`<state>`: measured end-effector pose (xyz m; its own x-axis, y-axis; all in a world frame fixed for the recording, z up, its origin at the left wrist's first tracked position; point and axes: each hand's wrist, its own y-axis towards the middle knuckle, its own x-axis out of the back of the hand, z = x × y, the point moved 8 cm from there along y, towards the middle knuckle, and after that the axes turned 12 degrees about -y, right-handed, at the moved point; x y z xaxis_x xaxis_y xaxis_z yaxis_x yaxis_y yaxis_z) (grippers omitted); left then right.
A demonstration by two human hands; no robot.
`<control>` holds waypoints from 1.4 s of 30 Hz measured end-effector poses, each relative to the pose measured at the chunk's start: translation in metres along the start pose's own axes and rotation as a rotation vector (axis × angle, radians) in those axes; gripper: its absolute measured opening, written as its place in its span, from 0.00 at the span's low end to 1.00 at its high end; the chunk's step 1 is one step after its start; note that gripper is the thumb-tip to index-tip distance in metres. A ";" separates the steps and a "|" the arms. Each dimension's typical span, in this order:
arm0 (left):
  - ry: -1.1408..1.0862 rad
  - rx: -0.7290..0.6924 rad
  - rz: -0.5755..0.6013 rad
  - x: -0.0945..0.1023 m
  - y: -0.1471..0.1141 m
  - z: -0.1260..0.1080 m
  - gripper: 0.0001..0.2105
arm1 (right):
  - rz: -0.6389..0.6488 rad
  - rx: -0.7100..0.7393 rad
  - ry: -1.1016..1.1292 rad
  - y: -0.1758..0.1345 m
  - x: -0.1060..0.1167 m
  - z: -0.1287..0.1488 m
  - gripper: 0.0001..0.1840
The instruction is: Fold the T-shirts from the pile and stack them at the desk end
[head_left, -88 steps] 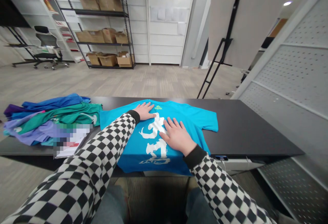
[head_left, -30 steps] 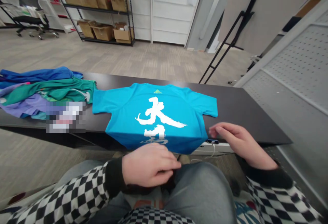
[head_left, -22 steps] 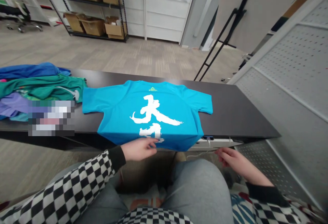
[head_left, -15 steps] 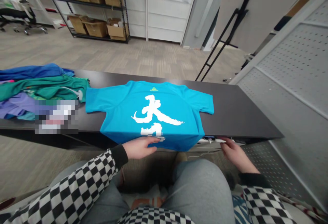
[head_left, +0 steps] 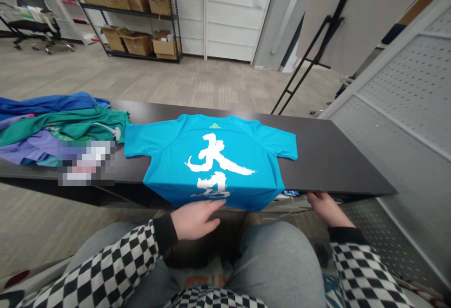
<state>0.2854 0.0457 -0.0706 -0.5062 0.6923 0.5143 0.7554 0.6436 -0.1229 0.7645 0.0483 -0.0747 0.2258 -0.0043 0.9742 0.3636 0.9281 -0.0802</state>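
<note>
A bright blue T-shirt point(head_left: 243, 150) with large white brush lettering lies spread on the dark table point(head_left: 338, 157), its lower part hanging over the front edge. My left hand point(head_left: 197, 217) is just in front of the hanging hem, fingers stretched out and thumb apart, with nothing in it. I cannot tell whether its fingertips touch the cloth. At the table's front edge, right of the shirt, is my right hand point(head_left: 324, 207); its fingers reach beneath the tabletop and are hidden. Close to it, a small blue-lit object point(head_left: 291, 193) shows under the edge.
A heap of blue, green and purple clothes point(head_left: 66, 120) lies on the table's left, beside a blurred-out patch. A perforated grey panel point(head_left: 405, 96) stands at the right. Behind the table are a shelf rack with cardboard boxes point(head_left: 137, 42) and a black stand point(head_left: 310, 63).
My left hand has dropped slightly, away from the hem, uncovering more lettering. My right hand's fingers have gone further under the table edge. The view has shifted a little.
</note>
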 end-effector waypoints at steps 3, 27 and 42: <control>0.006 -0.098 0.019 0.010 -0.021 -0.031 0.21 | 0.163 -0.041 0.102 -0.038 -0.005 -0.019 0.31; 0.440 0.102 -0.753 0.243 -0.051 0.061 0.24 | -0.212 0.358 0.073 0.033 0.054 0.229 0.21; 0.449 0.203 -0.710 0.239 -0.073 0.081 0.31 | -0.222 0.287 -0.223 0.068 0.010 0.198 0.35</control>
<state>0.0761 0.1907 -0.0074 -0.5856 -0.0628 0.8082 0.2123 0.9503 0.2276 0.6122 0.1852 -0.0289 -0.0418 -0.1647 0.9854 0.1084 0.9797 0.1684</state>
